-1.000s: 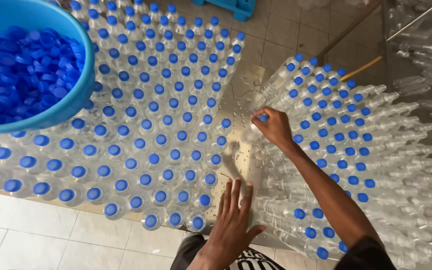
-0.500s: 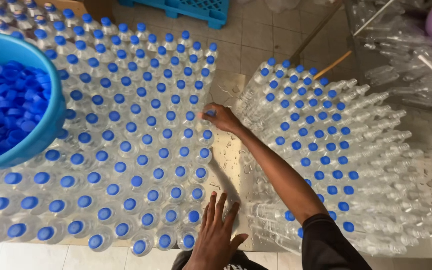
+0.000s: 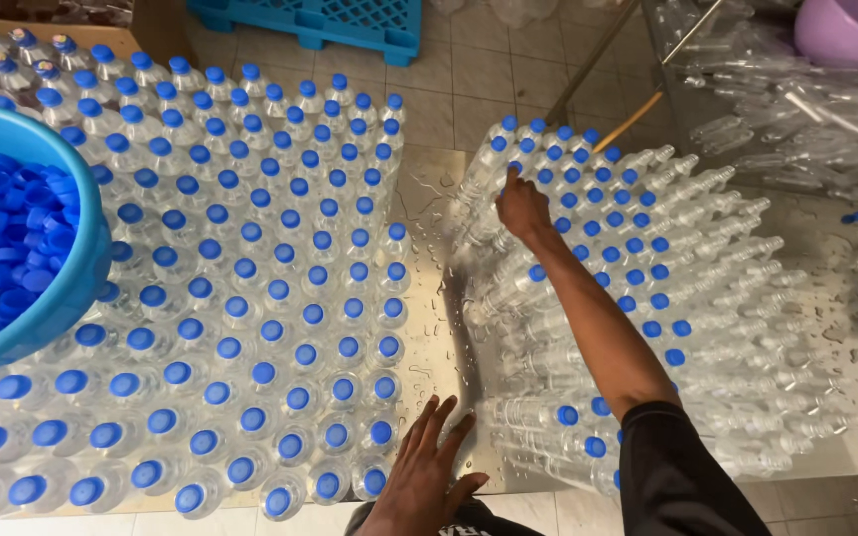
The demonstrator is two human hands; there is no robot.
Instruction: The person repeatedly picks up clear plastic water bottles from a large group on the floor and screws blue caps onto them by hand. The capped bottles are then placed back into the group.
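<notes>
My right hand [image 3: 521, 208] reaches out over the right-hand block of clear plastic bottles with blue caps [image 3: 608, 258] and closes its fingers around the top of one bottle near that block's upper left. My left hand [image 3: 427, 472] lies flat with spread fingers on the wet metal table [image 3: 427, 298], at the lower right corner of the large left-hand block of capped bottles [image 3: 250, 298]. A strip of bare wet table separates the two blocks.
A blue tub [image 3: 22, 248] full of loose blue caps rests on the left block. A blue plastic pallet [image 3: 320, 25] sits on the tiled floor beyond. Uncapped clear bottles [image 3: 777, 109] lie heaped at the far right beside a purple bowl [image 3: 846, 25].
My right hand moved from the gap beside the left block, up and rightward onto the right block. The view shifted, and my left hand stayed low on the table.
</notes>
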